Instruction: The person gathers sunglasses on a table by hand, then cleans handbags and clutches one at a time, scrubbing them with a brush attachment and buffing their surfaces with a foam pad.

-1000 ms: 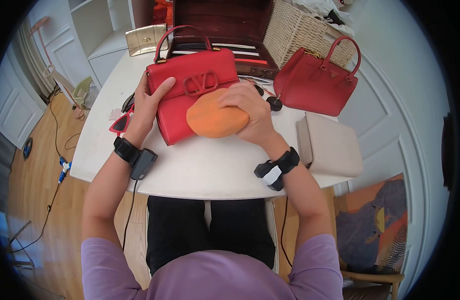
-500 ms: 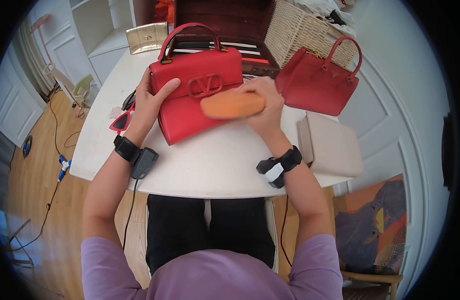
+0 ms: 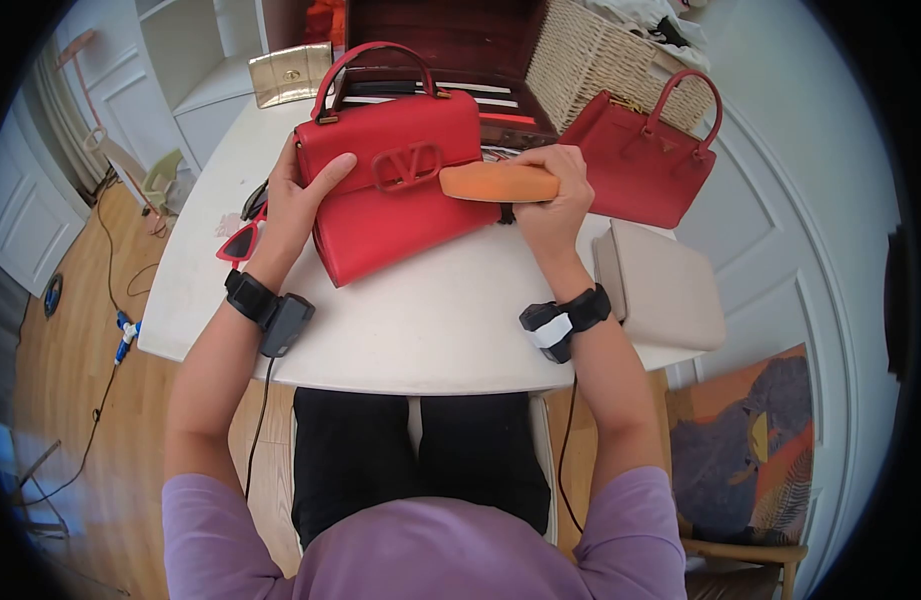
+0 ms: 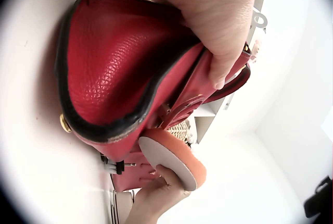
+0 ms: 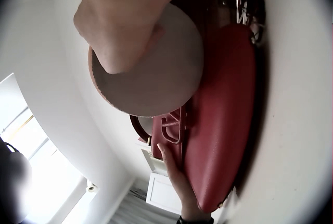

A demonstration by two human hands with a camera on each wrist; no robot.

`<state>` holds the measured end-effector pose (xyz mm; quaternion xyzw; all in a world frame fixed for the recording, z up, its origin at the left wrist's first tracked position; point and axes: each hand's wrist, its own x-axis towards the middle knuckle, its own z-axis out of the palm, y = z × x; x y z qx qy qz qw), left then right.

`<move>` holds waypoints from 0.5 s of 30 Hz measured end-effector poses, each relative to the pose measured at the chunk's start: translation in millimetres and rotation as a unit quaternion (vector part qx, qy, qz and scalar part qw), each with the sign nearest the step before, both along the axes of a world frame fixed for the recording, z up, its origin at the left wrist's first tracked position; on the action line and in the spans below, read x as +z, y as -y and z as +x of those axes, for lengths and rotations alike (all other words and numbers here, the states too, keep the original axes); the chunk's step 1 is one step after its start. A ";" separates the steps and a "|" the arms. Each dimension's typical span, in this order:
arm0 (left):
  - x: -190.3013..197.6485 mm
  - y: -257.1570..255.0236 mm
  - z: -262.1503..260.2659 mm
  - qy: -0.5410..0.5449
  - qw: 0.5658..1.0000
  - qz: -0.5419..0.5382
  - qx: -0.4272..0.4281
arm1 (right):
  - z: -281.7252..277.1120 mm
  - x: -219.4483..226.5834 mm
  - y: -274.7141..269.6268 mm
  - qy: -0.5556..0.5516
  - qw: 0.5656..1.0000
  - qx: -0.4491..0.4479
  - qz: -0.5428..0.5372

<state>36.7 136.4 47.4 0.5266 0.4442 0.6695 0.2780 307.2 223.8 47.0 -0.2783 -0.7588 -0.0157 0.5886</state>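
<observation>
A red handbag (image 3: pixel 400 225) with a top handle and a V-shaped emblem stands on the white table, turned a little askew. My left hand (image 3: pixel 297 200) grips its left side, thumb lying over the front flap. In my right hand (image 3: pixel 558 205) is a round orange sponge pad (image 3: pixel 500 183), pinched and seen nearly edge-on at the bag's right front. The left wrist view shows the bag's creased side panel (image 4: pixel 114 62) with dark edging, and the pad's flat grey backing (image 4: pixel 164 159). The right fingers partly cover that grey face (image 5: pixel 161 83) in the right wrist view.
A second red handbag (image 3: pixel 640 165) and a beige bag (image 3: pixel 665 285) stand on the right. Behind are an open dark red case (image 3: pixel 445 35), a woven basket (image 3: pixel 590 70) and a gold clutch (image 3: pixel 292 75). Red sunglasses (image 3: pixel 238 243) lie at the left.
My right hand has moved rightward with the sponge pad, which has turned from showing its broad orange face to nearly edge-on. The left hand keeps its grip, and the bag has shifted only slightly.
</observation>
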 end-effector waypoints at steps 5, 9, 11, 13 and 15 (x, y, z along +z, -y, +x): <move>-2.2 -1.6 -0.9 0.001 1.000 0.011 0.001 | -24.4 5.6 23.6 0.020 0.983 0.173 0.063; -1.4 -3.1 -1.2 0.011 1.000 0.008 0.002 | -20.7 2.5 15.1 0.045 0.989 0.122 0.068; -3.3 -4.5 -3.2 0.016 1.000 0.000 0.003 | -13.3 0.9 8.0 0.028 0.995 0.078 0.045; -3.4 -4.6 -4.2 0.018 1.000 -0.007 0.004 | -7.9 1.8 5.8 0.000 0.999 0.013 -0.034; -3.1 -5.3 -4.3 0.032 0.999 -0.014 0.007 | -9.5 2.1 8.1 0.001 0.999 0.028 -0.024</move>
